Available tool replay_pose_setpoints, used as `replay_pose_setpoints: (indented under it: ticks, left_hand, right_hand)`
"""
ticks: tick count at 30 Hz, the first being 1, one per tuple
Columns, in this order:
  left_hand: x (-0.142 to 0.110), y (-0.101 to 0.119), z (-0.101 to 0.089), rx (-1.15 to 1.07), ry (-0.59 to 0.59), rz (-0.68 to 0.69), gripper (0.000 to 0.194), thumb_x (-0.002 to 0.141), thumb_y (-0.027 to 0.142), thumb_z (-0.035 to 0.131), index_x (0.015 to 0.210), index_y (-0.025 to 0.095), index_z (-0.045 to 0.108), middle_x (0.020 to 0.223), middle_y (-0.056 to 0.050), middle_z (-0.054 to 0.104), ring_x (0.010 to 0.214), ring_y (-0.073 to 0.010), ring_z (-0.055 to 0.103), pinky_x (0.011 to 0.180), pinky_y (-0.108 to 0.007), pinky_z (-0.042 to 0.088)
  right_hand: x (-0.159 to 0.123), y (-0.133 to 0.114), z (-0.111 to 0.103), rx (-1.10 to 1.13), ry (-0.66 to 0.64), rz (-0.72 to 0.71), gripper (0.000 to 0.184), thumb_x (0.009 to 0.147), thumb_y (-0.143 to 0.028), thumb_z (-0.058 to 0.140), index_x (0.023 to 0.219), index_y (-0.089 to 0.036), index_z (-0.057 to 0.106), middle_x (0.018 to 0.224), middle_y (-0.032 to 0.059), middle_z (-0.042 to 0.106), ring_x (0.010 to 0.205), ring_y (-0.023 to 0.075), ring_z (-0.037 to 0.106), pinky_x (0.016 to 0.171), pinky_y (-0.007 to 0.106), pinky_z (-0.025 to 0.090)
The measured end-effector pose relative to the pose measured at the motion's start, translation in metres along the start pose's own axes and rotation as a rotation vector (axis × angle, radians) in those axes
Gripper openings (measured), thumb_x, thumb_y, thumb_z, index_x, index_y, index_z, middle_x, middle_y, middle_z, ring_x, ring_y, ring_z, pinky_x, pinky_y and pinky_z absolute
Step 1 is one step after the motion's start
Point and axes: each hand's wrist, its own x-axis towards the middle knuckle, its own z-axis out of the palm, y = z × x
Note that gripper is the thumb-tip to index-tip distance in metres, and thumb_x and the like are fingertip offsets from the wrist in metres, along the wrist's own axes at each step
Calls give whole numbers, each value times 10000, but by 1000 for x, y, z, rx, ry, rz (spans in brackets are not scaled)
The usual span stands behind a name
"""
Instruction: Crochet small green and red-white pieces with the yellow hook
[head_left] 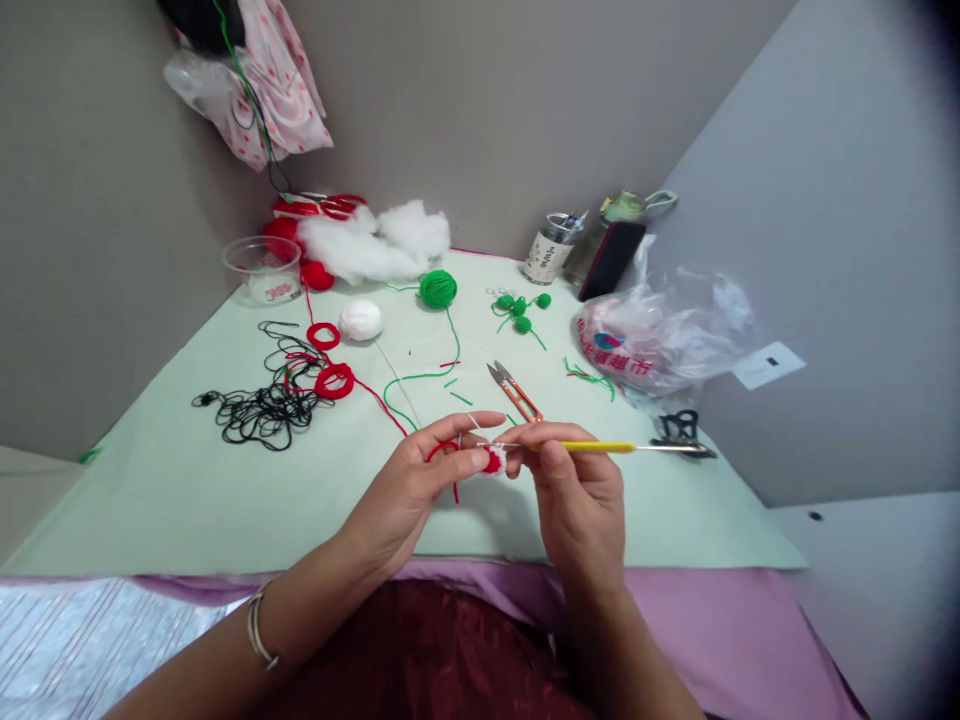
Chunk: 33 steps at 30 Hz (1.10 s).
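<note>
Between the thumb and fingers of my left hand (420,470) is a small red and white crochet piece (493,459). White yarn runs over the left index finger, and a red tail hangs below the hand. My right hand (581,485) grips a crochet hook (596,447) by its yellow handle, the thin metal tip lying at the upper edge of the piece. Just beyond the hands, orange thread snips (517,392) lie on the table. A white yarn ball (361,320) and a green yarn ball (438,289) sit farther back.
Tangled black cord (266,410) and red yarn rings (334,381) lie left. White stuffing (375,245) and a clear tub (262,272) stand behind. At right are small green balls (519,306), a pen holder (548,250), a phone (612,262) and a plastic bag (667,335).
</note>
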Motion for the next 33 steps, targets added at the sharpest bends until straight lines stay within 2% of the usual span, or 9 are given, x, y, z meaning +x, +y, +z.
replay_pose_setpoints:
  ticks: [4,7,9,12,15,21,28,31,33]
  left_hand:
    - [-1,1,2,-15,7,-31,385,827,301,867,1208,279,816,946,-2,756,981,-179,644,945,-297,424]
    - [-1,3,2,-43,20,-36,466,795,275,904,1249,298,802,873,27,712,902,-143,628,900,-271,418]
    - [-1,4,-1,-104,-17,-65,484,784,257,910,1256,277,803,859,24,701,852,-125,613,890,-260,421]
    - [1,5,-5,-163,-106,-118,458,790,257,897,1238,219,815,861,2,691,814,-116,593,874,-253,435]
    - [1,5,-4,-133,-86,-71,402,785,256,900,1181,228,837,872,6,680,822,-113,597,849,-239,434]
    - [-3,4,4,-22,4,-7,396,761,242,928,1143,292,835,911,-3,748,905,-167,663,869,-283,442]
    - [-3,7,2,33,27,23,324,801,281,882,1124,276,852,875,6,674,865,-159,597,820,-282,408]
    - [-4,6,0,44,33,38,310,817,284,871,1127,278,851,855,13,659,846,-146,576,804,-269,405]
    - [-5,4,1,51,41,52,325,820,283,880,1143,278,843,835,19,660,825,-136,572,795,-261,408]
  right_hand:
    - [0,0,-1,29,-14,22,181,1048,-322,638,1012,-269,807,941,27,777,797,156,687,740,310,552]
    - [0,-2,0,-5,-6,-30,160,1032,-307,665,997,-264,815,924,25,756,788,149,667,738,305,540]
    - [3,-5,0,21,28,-31,158,1019,-320,684,967,-255,819,896,23,744,744,138,660,698,290,537]
    - [9,-8,-1,155,71,73,185,992,-359,716,891,-237,810,826,15,725,645,116,635,603,253,520]
    - [10,-8,-1,220,50,139,207,973,-392,735,862,-231,799,785,8,714,609,112,615,576,244,515]
    - [1,-1,1,-69,-19,-31,159,1021,-321,675,997,-260,819,980,41,800,787,161,688,717,307,561]
    - [5,-6,-1,87,-5,28,234,1068,-332,589,954,-231,768,895,30,799,678,133,698,648,276,584]
    - [1,-9,-2,-77,-10,-48,256,1094,-281,527,995,-239,759,930,29,796,713,138,720,678,288,604]
    - [-4,-8,-3,-252,-15,-175,248,1092,-219,509,1074,-258,752,965,26,793,757,146,733,720,307,616]
